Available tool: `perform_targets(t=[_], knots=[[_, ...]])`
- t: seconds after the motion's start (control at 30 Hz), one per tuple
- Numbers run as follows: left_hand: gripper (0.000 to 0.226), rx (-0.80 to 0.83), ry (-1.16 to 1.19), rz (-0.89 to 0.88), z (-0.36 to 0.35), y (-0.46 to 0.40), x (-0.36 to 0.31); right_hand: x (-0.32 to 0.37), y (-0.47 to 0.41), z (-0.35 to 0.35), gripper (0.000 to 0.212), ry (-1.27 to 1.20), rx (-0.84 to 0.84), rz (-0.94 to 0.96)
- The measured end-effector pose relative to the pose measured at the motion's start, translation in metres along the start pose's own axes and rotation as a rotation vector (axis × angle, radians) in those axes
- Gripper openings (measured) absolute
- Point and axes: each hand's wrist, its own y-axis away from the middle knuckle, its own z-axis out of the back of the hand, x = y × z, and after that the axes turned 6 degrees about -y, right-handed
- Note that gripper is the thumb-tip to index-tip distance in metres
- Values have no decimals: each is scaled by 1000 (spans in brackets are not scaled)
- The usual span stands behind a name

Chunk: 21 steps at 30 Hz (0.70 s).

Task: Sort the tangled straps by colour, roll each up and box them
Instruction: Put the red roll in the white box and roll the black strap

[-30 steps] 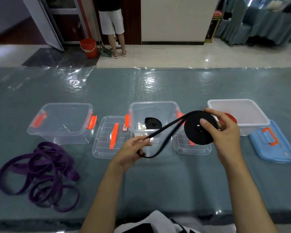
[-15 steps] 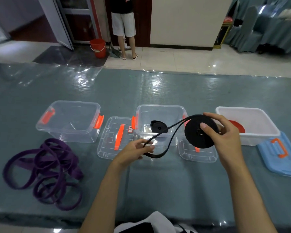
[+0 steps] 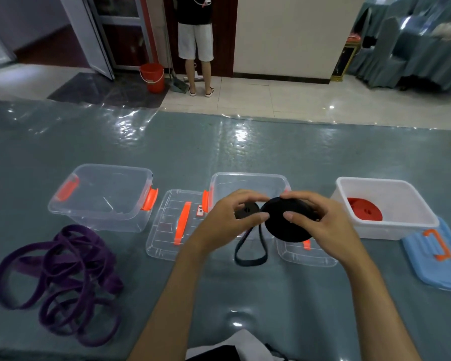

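Both hands are up over the table, meeting on the black strap roll (image 3: 288, 221). The right hand (image 3: 320, 225) grips the coil, thumb on its face and fingers curled over the top rim. The left hand (image 3: 231, 221) pinches the roll's left edge, fingers curled in. A loose loop of black strap (image 3: 250, 252) hangs below the two hands.

Right behind the hands sits the middle clear box (image 3: 248, 182), and a smaller black roll (image 3: 246, 211) inside it peeks out between the left fingers. A clear lid (image 3: 173, 226) with an orange handle lies just left of the left hand; a second clear lid (image 3: 306, 254) lies below the right hand, partly hidden by it. Farther left is an open clear box (image 3: 102, 196) with orange clips, and nearer the person on that side sprawls the tangled purple strap (image 3: 60, 282). Right of the right hand stands the white box (image 3: 385, 204) with a red strap roll (image 3: 365, 209) inside, a blue lid (image 3: 435, 254) against its near right corner.

Table (image 3: 245, 295) between the forearms is bare cloth under shiny plastic. The far table edge runs well beyond the boxes, with tiled floor, an orange bucket (image 3: 153, 76) and a standing person (image 3: 195, 43) behind it.
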Motion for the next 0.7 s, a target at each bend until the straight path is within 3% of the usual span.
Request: perform_targets(t=[0.23, 0.4, 0.6, 0.7], knots=[[25, -19, 160, 3, -1, -19, 11, -6, -16, -3, 41, 11, -16, -5], [29, -40, 244, 8, -1, -27, 8, -13, -24, -6, 41, -123, -100, -37], [21, -195, 376, 15, -1, -28, 10, -15, -27, -21, 17, -328, -131, -117], [15, -196, 371, 29, -4, -30, 10, -15, -26, -26, 9, -300, -188, -80]])
